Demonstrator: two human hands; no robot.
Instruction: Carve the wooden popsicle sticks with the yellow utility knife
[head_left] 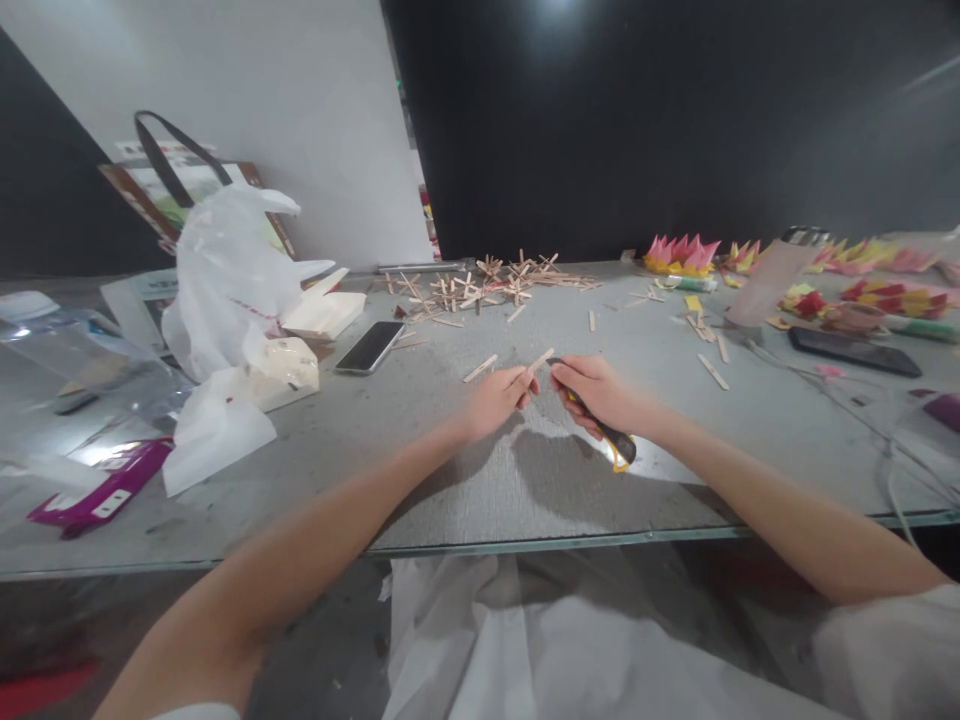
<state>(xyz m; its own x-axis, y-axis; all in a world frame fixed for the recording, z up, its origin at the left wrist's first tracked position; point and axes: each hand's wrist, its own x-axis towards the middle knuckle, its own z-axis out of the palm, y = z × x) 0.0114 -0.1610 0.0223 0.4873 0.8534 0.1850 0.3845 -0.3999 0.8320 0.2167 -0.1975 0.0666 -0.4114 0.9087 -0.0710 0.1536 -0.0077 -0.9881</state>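
Near the middle of the table my left hand (501, 397) is closed around a short wooden craft stick (541, 360), whose end sticks out past the fingertips toward the right. My right hand (596, 388) grips a black and yellow utility knife (619, 446), its front end right beside the stick. Whether the blade touches the wood I cannot tell. Just beyond my left hand lies another craft stick (480, 368). Farther back spreads a pile of craft sticks (487, 285), some of them crossed over one another.
A smartphone (370, 347) and a white plastic bag (225, 270) are to the left, with a purple packet (105, 488) nearer. On the right stand a pink bottle (776, 275), pink and yellow paper flowers (681, 255), a dark phone (855, 352) and loose cables (832, 390).
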